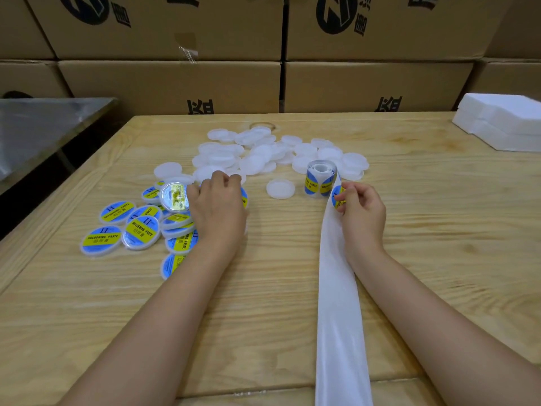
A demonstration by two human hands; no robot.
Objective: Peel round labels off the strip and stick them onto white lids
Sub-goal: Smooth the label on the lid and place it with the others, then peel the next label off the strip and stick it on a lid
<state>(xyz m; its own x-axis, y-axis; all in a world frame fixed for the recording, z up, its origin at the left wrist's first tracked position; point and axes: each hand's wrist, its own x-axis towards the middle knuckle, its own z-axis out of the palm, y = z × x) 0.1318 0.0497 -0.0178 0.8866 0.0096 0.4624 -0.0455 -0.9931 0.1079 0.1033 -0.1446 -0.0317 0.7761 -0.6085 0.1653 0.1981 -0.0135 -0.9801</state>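
Blue-yellow round label (pixel 337 197) pinched in right hand (pixel 361 209) beside roll (pixel 320 178), left hand (pixel 218 208) gripping labelled lid (pixel 244 197)

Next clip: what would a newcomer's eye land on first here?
The blue-and-yellow labelled lids piled on the left stand out first, with the left hand at their edge. Behind them lies a heap of plain white lids. On the right, the right hand pinches a label beside the roll, and the bare strip trails toward the camera.

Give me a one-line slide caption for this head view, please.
Right hand pinches a round label at the strip while the left hand holds a labelled lid beside the finished pile.
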